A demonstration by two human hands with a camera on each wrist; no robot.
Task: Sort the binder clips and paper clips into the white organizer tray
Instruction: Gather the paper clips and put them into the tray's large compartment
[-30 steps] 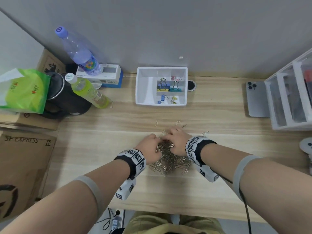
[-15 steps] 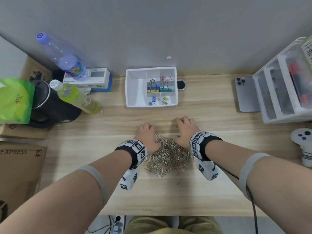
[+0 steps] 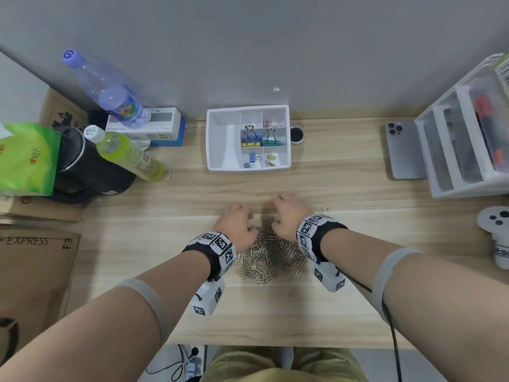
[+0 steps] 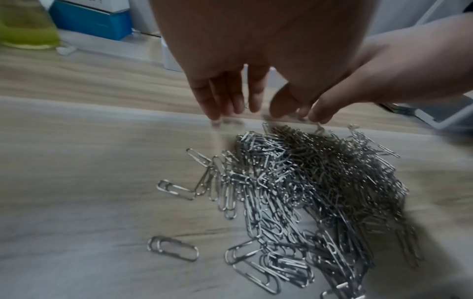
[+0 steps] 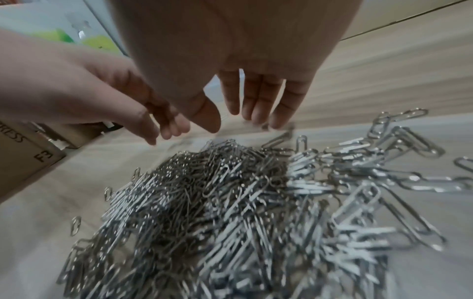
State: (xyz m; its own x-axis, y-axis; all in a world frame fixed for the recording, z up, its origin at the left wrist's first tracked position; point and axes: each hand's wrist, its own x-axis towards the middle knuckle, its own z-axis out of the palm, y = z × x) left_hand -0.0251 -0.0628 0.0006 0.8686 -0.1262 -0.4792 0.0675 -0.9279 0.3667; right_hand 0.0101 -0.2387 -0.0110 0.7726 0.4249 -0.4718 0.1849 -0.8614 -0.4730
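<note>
Paper clip pile is being raked together on the counter, near its front edge; left hand and right hand flank its far side, fingers extended, nothing gripped. Binder clips are already sorted in the white organizer tray. Next, probably: a handful scooped and carried over bare counter to the tray; strays need collecting.

From my end the head view is evenly lit and soft, with no hard glare; the desk edges and wall bow from the wide lens. Both wrist views are dimmer and greyer, smeared by motion blur at the fingertips and across the paper clip pile, which casts a soft shadow.
</note>
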